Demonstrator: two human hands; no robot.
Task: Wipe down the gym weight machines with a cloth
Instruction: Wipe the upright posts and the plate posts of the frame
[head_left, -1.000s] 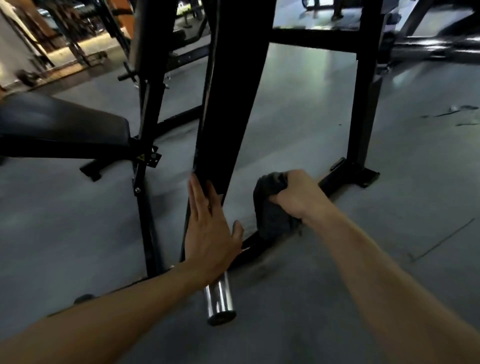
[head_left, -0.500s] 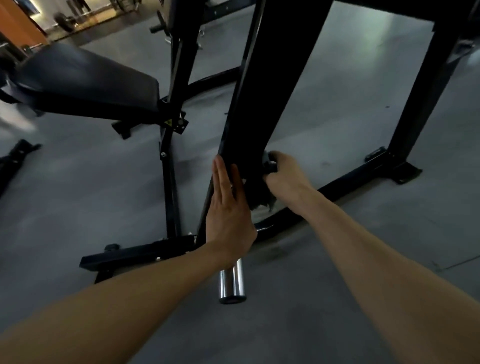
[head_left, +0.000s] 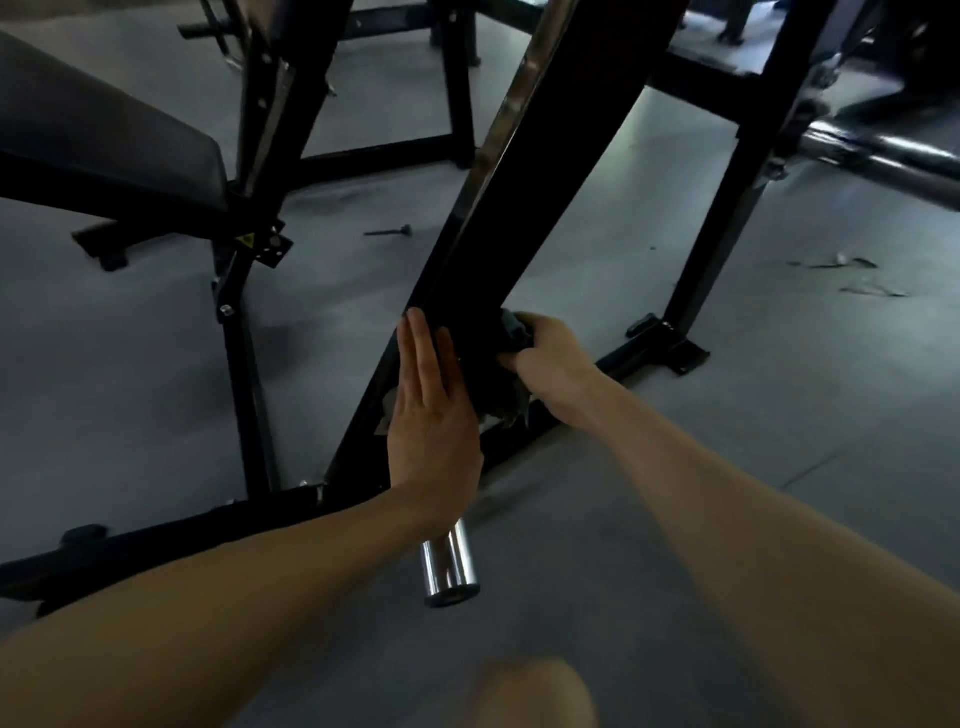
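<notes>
Right hand (head_left: 545, 358) clamped on cloth (head_left: 511, 332), pressed to right face of slanted beam (head_left: 524, 208), low down. Left hand (head_left: 431, 415) flat, fingers straight, bracing beam's near face. Wipe under way; upper beam, bench (head_left: 104, 150), far frame likely remain.

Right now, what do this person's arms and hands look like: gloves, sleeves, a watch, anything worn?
Nothing worn shows. The left hand and right hand are bare, with no gloves, rings or watch in view. Both forearms are bare as far as the picture's edge, so no sleeve or cuff appears. The upper arms lie outside the picture, so whether sleeves start higher up cannot be told.
</notes>
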